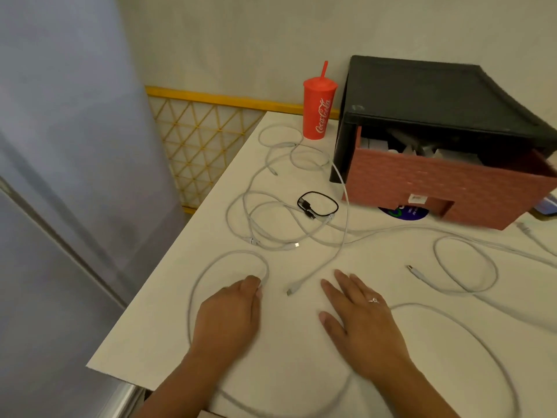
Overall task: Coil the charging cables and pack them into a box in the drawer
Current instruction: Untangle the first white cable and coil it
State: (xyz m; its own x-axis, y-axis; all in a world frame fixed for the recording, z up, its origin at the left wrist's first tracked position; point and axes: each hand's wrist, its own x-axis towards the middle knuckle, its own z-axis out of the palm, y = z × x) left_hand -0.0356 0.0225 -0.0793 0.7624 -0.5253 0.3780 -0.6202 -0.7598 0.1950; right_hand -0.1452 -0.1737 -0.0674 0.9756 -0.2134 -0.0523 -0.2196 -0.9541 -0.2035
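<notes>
Several white charging cables (271, 218) sprawl tangled over the white table (168, 321). A short black cable (318, 203) lies coiled among them. My left hand (232, 315) lies at the near left with its fingertips curled onto the end of a white cable loop (211, 267). My right hand (358, 318) rests flat beside it, fingers spread, holding nothing. A loose plug end (291, 291) lies between the two hands. At the back right a reddish drawer (422, 185) is pulled out of a black cabinet (437, 98), with white items inside.
A red Coca-Cola cup (319, 113) with a straw stands left of the cabinet. A yellow lattice rail (199, 137) runs behind the table's left edge. A blue round sticker (404, 214) shows under the drawer. More cable loops (464, 267) lie at the right.
</notes>
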